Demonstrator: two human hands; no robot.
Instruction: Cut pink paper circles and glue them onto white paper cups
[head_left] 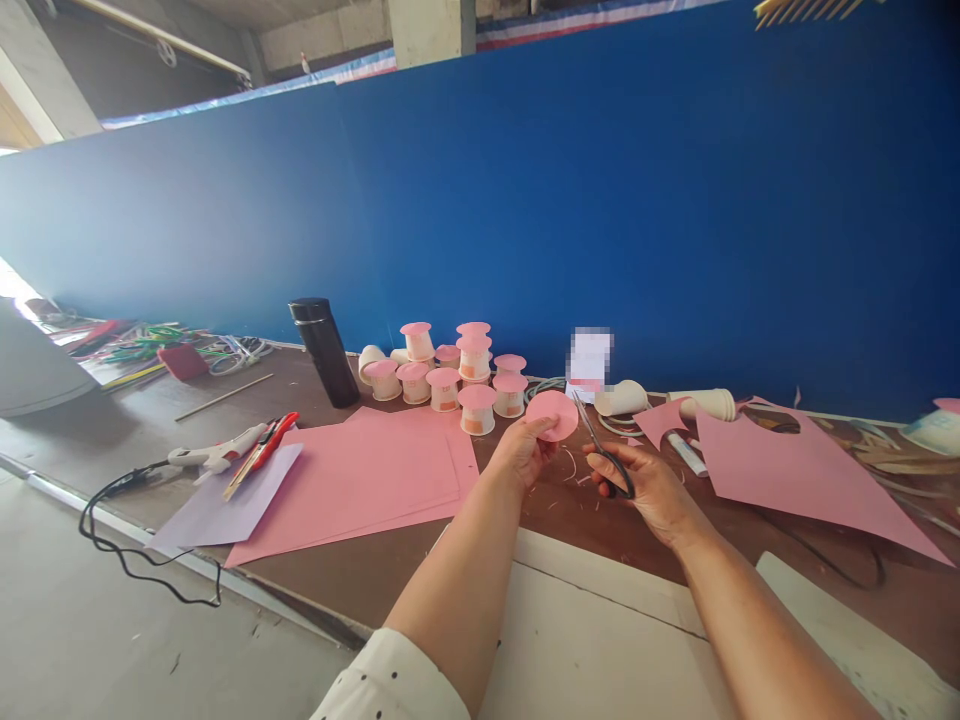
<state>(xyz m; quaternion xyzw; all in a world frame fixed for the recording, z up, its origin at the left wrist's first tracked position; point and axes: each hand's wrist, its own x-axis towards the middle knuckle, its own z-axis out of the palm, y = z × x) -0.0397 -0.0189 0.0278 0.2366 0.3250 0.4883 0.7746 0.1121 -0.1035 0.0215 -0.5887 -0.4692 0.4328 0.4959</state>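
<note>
We see the left hand (pixel 525 447) pinching a pink disc (pixel 553 414) by its lower edge, held upright just above the tabletop (pixel 360 580), near the middle. The right hand (pixel 651 487) is closed through the handles of the scissors (pixel 602 450). Their tips point up at the disc's right edge, and the blades look nearly shut, though they are too thin here for us to be sure.

- Behind the disc, toward the back edge: a cluster of cups (pixel 450 375) with pink tops.
- Left of the cups: a black flask (pixel 324 350).
- Left half: flat pink sheets (pixel 360 480), with a glue gun (pixel 217 452) beyond them at the left end.
- Right half: a cut pink sheet (pixel 795 470).
</note>
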